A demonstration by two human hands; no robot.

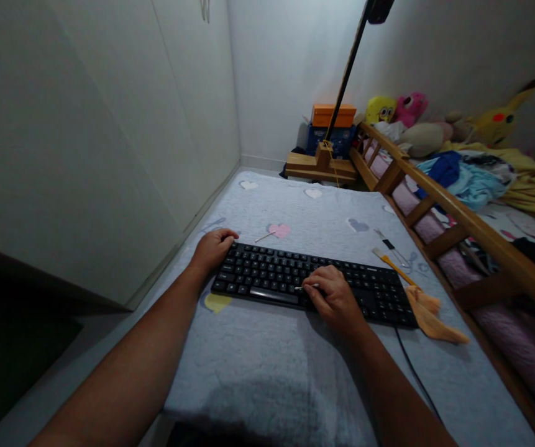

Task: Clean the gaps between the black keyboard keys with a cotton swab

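A black keyboard (267, 273) lies slightly slanted on a light blue cloth with heart prints. My left hand (214, 249) grips its far left corner, fingers curled at the edge. Over the lower middle keys, my right hand (335, 295) pinches a white cotton swab (299, 288), its tip at the keys. A second cotton swab (266, 236) rests behind the keyboard near a pink heart. To the right lie a brush (395, 266) with a yellow handle, a thin wire tool (391, 245) with a black middle and a crumpled orange cloth (430, 315) touching the keyboard's right end.
The keyboard's cable (416, 371) runs toward me on the right. A wooden bed rail (463, 220) borders the right side, with soft toys and clothes beyond. White cabinet doors (122, 124) stand left. A lamp pole on a wooden base (323, 162) and boxes stand at the back.
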